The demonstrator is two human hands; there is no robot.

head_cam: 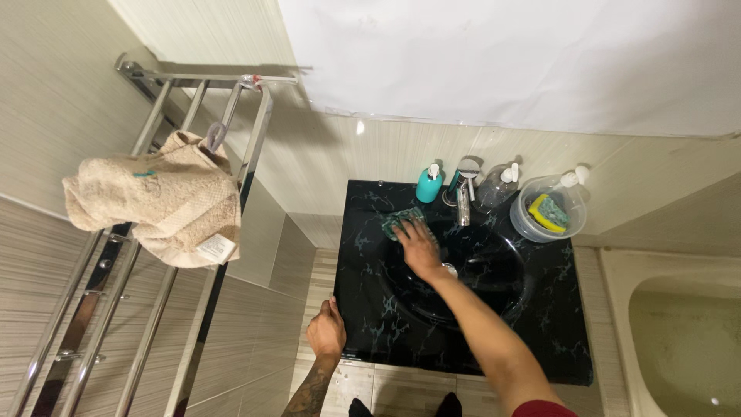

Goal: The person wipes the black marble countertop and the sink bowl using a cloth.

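A black marbled sink (540, 324) with a round basin fills the middle of the view. My right hand (417, 245) presses a green cloth (403, 219) flat on the sink's back left rim, near the chrome tap (463, 202). My left hand (326, 330) grips the sink's front left edge, fingers curled over it.
Behind the tap stand a teal pump bottle (429, 185) and a clear pump bottle (498, 185). A clear bowl (522, 222) holds a yellow-green sponge (546, 211). A beige towel (158, 201) hangs on a chrome rail (147, 131) at left. A bathtub (679, 340) lies at right.
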